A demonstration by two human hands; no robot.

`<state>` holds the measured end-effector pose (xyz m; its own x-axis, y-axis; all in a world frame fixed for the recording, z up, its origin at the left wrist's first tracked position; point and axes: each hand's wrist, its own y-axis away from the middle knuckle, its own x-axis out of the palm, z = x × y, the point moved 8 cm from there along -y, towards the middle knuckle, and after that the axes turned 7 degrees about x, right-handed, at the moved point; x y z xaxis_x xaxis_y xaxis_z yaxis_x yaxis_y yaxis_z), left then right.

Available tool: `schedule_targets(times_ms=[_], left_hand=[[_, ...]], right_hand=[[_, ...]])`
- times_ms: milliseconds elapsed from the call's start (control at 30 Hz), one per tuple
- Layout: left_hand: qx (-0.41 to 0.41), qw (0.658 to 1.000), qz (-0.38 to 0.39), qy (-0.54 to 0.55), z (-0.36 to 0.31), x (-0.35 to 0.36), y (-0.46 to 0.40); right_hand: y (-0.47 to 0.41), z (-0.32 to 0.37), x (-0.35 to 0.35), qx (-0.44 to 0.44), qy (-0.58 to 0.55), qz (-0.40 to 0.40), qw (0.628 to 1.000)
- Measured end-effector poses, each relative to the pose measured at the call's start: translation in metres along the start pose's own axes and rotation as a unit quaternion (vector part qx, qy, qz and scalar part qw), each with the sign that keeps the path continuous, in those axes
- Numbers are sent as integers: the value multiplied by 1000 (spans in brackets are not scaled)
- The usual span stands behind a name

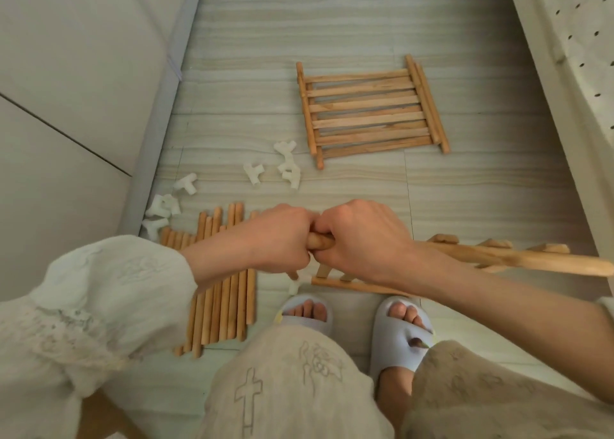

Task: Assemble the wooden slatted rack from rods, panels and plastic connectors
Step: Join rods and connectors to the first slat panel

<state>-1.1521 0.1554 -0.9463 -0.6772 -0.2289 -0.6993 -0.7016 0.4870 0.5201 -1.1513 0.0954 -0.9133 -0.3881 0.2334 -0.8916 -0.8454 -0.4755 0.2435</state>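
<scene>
My left hand (282, 239) and my right hand (362, 239) meet fist to fist above the floor, both closed around the end rod (319, 242) of a slatted wooden panel (518, 259) that stretches off to the right. What my left fist holds besides the rod end is hidden. A white plastic piece (294, 285) shows just below my left hand. A second slatted panel (368, 113) lies flat on the floor further ahead. Loose wooden rods (219, 292) lie bundled at the left, under my left forearm. White plastic connectors (287, 164) are scattered between rods and panel.
More connectors (162, 207) lie by the grey wall base at left. A pale perforated board (581, 40) leans along the right side. My feet in light blue slippers (395, 335) stand on the striped floor just below the held panel.
</scene>
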Motion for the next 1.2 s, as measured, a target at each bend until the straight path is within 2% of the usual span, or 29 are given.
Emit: schedule_targets(times_ms=[100,200,300,367,433,467,500,567,700,933,1200], left_hand=[[24,998,-37,39,2,-7,-1],[46,982,-56,174,9,-14,-1],[102,950,-31,294,11,-12,3],[124,910,-65,389,14,-14,5],[97,830,-165,523,28,-21,4],[88,799,-214,555,33,-26,2],[86,787,-249,558,33,-31,0],[99,783,-264,555,26,-36,-8],[117,790,-230,556,16,-33,-21],[151,805,-192,541,5,-28,-27],[154,796,-233,537,10,-36,-31]], right_hand=[[-4,0,3,-18,17,-7,1000],[-6,-1,2,-49,34,5,998],[-1,-11,-2,-70,61,15,996],[5,-20,-6,-77,81,3,994],[9,-31,-8,-64,107,15,992],[9,-36,-9,-55,121,27,991],[9,-39,-8,-51,137,42,988],[8,-35,-7,-71,148,20,986],[5,-29,-7,-119,159,-82,977],[4,-30,0,-141,143,-111,973],[-3,-33,-5,-131,144,-147,970]])
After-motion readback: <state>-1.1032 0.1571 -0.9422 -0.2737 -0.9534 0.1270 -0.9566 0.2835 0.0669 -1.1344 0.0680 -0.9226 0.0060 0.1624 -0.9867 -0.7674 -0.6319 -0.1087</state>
